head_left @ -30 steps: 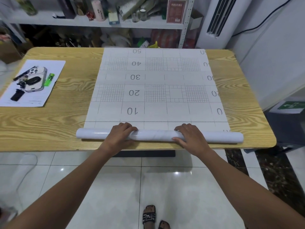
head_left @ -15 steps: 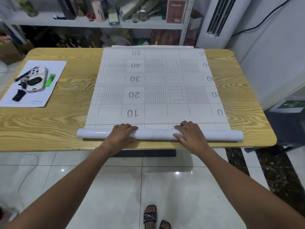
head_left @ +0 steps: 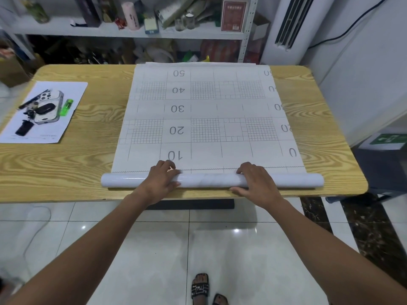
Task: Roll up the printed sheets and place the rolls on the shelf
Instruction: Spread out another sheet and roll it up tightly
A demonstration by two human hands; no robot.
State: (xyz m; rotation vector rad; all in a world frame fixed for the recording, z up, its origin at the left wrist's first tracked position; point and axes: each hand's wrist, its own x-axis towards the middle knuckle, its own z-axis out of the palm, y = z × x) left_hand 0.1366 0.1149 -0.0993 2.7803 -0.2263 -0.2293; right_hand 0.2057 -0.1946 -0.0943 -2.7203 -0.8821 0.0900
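Obs: printed sheet (head_left: 204, 119) lies flat on the wooden table (head_left: 88, 168), its near end wound into a roll (head_left: 209, 180) along the table's front edge (numerals 10 to 50 read upside down). Grip: left hand (head_left: 161, 180) and right hand (head_left: 256, 183) each clasp the roll, fingers curled over its top, thumbs on the near side. Cluttered shelf (head_left: 110, 31) stands behind the table.

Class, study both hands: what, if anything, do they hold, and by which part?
Both hold the roll of the printed sheet: left hand left of its middle, right hand right of its middle, ends free.
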